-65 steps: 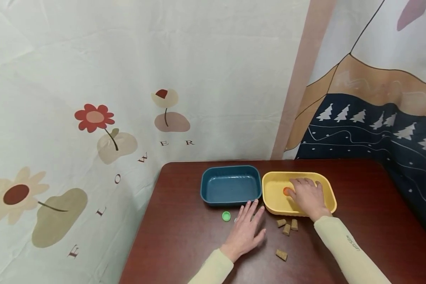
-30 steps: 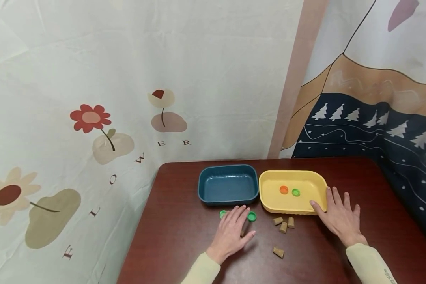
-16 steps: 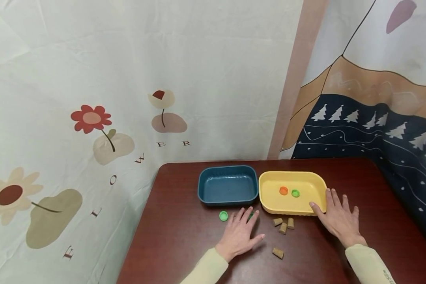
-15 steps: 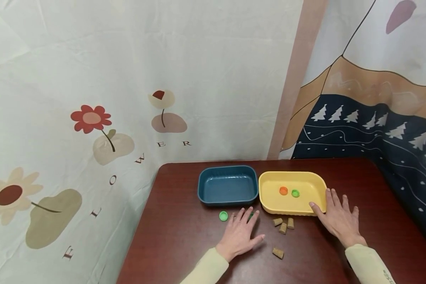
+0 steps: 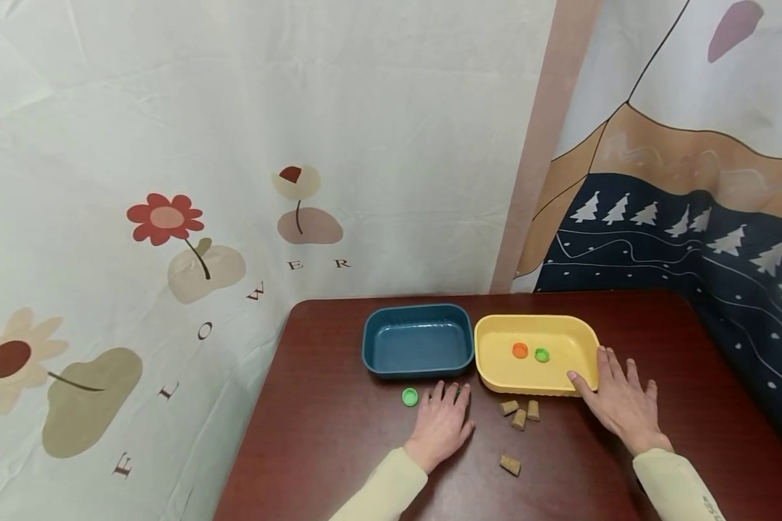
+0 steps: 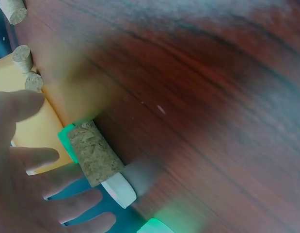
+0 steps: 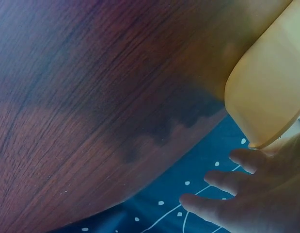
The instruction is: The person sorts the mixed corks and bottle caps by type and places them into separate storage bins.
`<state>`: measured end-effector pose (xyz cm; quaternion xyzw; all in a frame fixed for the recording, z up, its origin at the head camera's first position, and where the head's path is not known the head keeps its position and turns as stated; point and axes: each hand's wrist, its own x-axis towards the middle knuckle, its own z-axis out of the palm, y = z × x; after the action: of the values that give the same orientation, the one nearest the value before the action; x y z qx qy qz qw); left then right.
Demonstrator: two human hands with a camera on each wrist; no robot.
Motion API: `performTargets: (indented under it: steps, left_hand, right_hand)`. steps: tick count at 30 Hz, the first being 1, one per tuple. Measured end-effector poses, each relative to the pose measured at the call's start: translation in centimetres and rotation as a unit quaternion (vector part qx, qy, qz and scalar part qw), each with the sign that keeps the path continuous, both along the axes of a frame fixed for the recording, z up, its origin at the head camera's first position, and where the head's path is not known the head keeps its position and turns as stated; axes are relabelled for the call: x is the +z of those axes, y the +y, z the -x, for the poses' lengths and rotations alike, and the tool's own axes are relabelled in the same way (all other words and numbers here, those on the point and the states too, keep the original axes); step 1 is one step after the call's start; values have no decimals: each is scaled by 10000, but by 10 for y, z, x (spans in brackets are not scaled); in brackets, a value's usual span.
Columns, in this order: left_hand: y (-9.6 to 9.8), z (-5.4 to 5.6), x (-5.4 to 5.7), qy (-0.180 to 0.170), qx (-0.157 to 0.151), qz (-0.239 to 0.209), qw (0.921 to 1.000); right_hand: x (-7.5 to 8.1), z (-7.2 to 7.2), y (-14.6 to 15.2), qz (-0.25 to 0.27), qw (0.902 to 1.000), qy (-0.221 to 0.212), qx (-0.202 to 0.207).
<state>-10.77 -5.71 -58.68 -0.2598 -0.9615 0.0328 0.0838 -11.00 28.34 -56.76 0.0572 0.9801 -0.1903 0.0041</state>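
Nearest cork (image 6: 95, 155) beneath left hand (image 5: 439, 428), by the fingertips (image 6: 94, 195).
Lies on its side on the table (image 5: 326, 441), between green cap (image 6: 66, 141) and white cap (image 6: 120, 190); long axis runs roughly along the fingertip row, across the fingers. Left fingers loosely bent, apart, gripping nothing; contact unclear. Right hand (image 5: 625, 407) well apart, at yellow tray's (image 5: 568, 334) end, fingers spread, holding nothing.

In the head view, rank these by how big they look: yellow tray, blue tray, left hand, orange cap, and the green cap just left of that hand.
1. Yellow tray
2. Blue tray
3. Left hand
4. Orange cap and green cap: too alike to rank.
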Motion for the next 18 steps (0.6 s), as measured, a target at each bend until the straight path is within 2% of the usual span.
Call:
performTargets:
  steps: [9,18]
  left_hand:
    - [3,3,-3,617,-268,251,9974]
    - [3,4,-5,635,-444,314,9965]
  right_hand:
    - [-1,0,-1,-48,10000,82,-25]
    - [-1,0,0,-2,10000,89,-5]
